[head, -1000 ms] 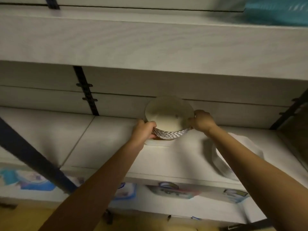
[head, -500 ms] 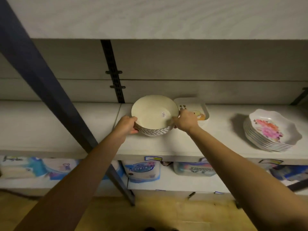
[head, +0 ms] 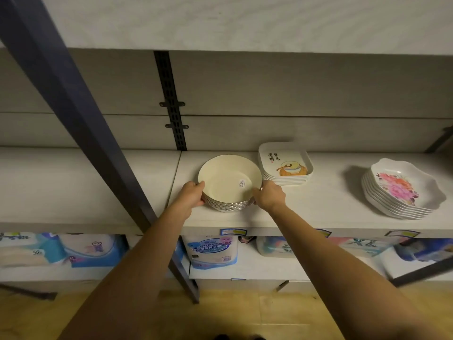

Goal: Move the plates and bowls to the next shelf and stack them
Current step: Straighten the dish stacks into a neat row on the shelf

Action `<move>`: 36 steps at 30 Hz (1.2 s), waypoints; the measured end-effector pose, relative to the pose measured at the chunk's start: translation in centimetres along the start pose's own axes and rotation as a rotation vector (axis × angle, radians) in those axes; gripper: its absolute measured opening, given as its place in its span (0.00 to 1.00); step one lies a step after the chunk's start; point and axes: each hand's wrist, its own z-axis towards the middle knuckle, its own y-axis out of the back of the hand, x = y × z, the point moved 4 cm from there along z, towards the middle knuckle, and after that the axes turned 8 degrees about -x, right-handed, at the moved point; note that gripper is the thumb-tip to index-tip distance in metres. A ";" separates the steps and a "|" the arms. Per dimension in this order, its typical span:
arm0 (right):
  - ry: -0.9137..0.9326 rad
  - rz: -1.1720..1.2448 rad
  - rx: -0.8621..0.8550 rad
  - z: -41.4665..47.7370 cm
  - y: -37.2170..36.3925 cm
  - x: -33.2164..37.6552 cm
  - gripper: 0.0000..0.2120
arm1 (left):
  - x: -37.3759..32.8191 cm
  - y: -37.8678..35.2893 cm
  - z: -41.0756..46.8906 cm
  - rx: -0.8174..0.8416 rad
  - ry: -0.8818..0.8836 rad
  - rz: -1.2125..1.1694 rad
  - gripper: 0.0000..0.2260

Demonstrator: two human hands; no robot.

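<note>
Our left hand and right hand clasp the stack of cream round bowls with silver-patterned sides between them, at the pale shelf board; swung rightward, we judge, it could knock the stack of white square printed plates just beyond our right hand.

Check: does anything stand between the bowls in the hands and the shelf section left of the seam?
Nothing visible lies on the shelf between the bowls and that left section. Only the blue post slants across its front edge, near the left hand, so the forearm might meet it.
</note>
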 end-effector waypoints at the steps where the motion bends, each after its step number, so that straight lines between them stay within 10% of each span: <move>1: -0.001 0.001 -0.001 0.1 -0.1 0.0 0.16 | 0.1 -0.1 0.0 -0.005 0.005 0.005 0.15; 12: 0.020 -0.010 0.113 0.5 0.7 -0.3 0.24 | -0.7 -0.6 0.9 -0.116 -0.022 0.275 0.19; 21: 0.010 0.147 0.079 5.2 9.6 -5.7 0.13 | -8.8 -7.6 -2.1 -0.312 -0.693 0.677 0.16; 36: -0.059 0.189 0.133 13.3 11.8 -11.2 0.18 | -10.7 -18.7 -1.6 -0.047 -0.327 0.501 0.19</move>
